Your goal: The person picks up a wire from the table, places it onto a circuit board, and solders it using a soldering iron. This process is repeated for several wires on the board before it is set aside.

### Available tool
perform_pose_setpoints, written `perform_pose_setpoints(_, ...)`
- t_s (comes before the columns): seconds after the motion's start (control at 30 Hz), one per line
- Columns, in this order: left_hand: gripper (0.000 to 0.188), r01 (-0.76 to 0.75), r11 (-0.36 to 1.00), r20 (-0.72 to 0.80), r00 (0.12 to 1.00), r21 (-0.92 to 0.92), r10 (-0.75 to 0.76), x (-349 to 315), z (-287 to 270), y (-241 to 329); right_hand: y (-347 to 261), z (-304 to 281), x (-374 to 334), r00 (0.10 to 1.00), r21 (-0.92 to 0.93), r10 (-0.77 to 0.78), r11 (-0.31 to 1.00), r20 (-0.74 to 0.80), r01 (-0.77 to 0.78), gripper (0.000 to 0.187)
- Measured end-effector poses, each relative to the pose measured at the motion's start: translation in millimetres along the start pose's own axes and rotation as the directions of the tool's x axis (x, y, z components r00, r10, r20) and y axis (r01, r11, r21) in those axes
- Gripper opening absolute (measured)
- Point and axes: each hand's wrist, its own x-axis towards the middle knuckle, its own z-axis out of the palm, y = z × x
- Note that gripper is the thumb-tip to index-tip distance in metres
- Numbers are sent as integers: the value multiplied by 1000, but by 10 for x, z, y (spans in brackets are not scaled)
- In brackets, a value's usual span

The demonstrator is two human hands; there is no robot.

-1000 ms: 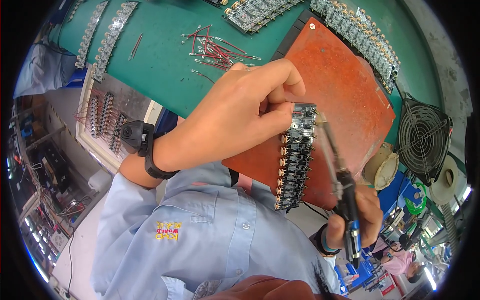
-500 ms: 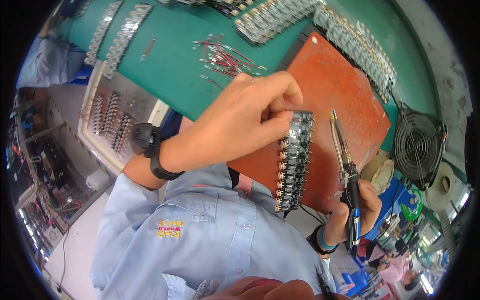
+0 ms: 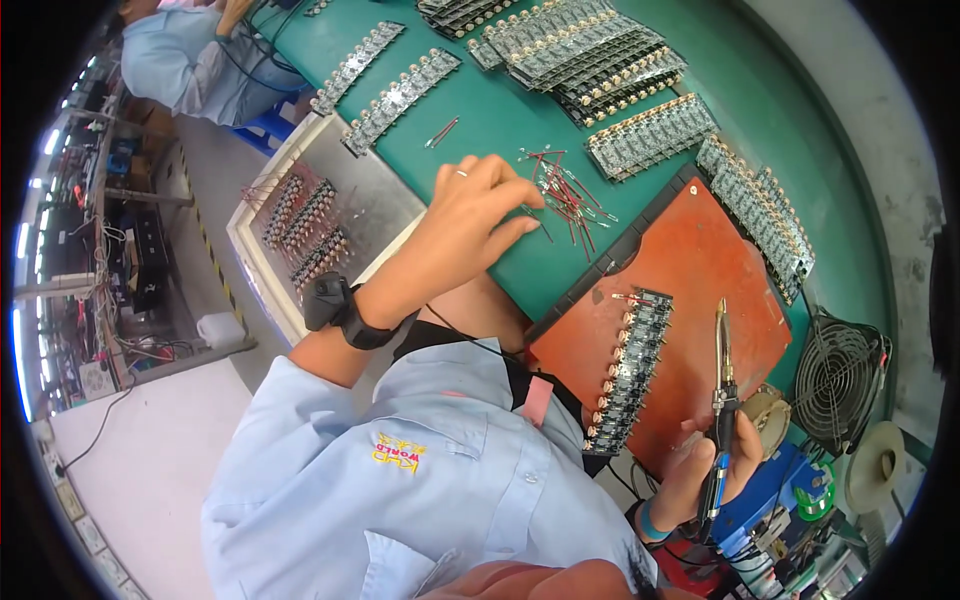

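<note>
My left hand (image 3: 478, 215) reaches over the green bench, thumb and forefinger slightly apart beside a single thin wire (image 3: 545, 230). That wire lies at the near edge of a loose pile of short red wires (image 3: 572, 200). A soldering iron (image 3: 716, 450) is gripped in my right hand (image 3: 692, 478), its tip pointing up and away over the reddish-brown board (image 3: 690, 250). On that board rests a narrow black circuit strip (image 3: 628, 370) with a row of round metal parts along its left side. A short red wire lies at the strip's far end.
Stacked circuit strips (image 3: 590, 50) stand at the back, with more (image 3: 755, 215) along the right. A white-rimmed tray (image 3: 375, 225) at left holds wired strips. To the right are a round fan grille (image 3: 840, 380) and a solder spool (image 3: 875, 465). A person (image 3: 190, 60) sits far left.
My left hand has left the circuit strip's far end and moved out to the wires. The strip now lies with a red wire at that end. My right hand still holds the iron.
</note>
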Motion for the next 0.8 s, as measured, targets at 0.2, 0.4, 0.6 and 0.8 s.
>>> perform_pose_setpoints(0.2, 10, -60, 997, 145, 987, -52, 67, -31, 17, 141, -131, 119, -6, 999, 75, 28, 997, -20, -26, 47)
perform_pose_setpoints(0.4, 15, 103, 764, 311, 941, -637, 133, -110, 33, 881, -197, 240, 56, 988, 141, 123, 981, 90, -135, 42)
perform_pose_setpoints(0.6, 18, 63, 686, 341, 898, -725, 277, -109, 218, 1098, -220, 276, 146, 952, 125, 231, 958, 201, -259, 38)
perform_pose_setpoints(0.8, 19, -265, 755, 82, 918, -600, 388, -160, 457, 1125, -109, 253, 90, 974, 106, 183, 974, 136, -198, 40)
